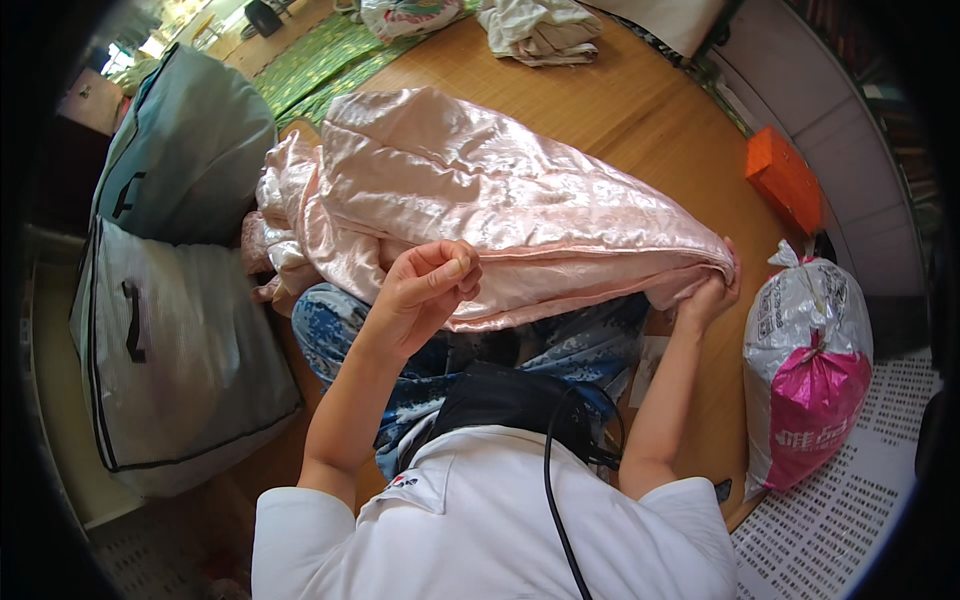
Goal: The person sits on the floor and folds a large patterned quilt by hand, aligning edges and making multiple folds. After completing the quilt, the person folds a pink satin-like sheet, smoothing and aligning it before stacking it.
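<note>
A shiny pink quilted cloth [495, 180] stretches over the wooden surface and partly over the lap, bunched up at its left end. Its narrowed right end is gripped by my right hand [709, 296], whose fingers are partly behind the fabric. Raised in front of the cloth's near edge, my left hand [439, 281] has its fingers curled and the thumb pressed against the index finger. Nothing shows in that hand; whether it touches the cloth behind it cannot be told. A piped edge runs along the cloth toward my right hand.
Two large zipped storage bags, one grey [187, 345] and one teal [202, 142], stand at the left. On the right are an orange box [784, 180] and a tied silver and pink plastic bag [810, 375]. Folded pale cloth [540, 30] lies at the top. A black cable [551, 487] crosses the white shirt.
</note>
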A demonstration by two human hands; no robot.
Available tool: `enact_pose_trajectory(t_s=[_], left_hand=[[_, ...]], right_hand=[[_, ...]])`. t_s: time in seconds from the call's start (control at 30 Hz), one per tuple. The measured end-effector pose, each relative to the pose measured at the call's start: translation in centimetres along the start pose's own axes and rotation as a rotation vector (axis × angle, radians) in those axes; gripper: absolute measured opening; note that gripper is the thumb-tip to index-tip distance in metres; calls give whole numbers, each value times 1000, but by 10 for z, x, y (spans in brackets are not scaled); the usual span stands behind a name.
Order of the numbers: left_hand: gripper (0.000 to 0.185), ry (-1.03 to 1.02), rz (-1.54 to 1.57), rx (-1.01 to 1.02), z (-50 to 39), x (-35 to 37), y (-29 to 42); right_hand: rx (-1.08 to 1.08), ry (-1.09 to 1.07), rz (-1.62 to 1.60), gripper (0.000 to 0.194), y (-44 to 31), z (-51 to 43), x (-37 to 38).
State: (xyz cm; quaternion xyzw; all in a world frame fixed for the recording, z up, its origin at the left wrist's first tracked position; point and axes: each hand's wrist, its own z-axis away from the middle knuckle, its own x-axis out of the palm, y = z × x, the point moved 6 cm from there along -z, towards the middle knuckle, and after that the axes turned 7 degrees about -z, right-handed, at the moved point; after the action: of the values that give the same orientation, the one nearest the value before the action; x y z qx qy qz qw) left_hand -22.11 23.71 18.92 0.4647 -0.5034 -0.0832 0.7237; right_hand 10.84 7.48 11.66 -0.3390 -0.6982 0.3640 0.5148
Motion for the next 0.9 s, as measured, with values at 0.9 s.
enact_pose_trajectory(t_s=[0.9], left_hand=[[15,-557,-1252,-60,-114,135,-378]], right_hand=[[149,-985,685,67,33,-52,-45]])
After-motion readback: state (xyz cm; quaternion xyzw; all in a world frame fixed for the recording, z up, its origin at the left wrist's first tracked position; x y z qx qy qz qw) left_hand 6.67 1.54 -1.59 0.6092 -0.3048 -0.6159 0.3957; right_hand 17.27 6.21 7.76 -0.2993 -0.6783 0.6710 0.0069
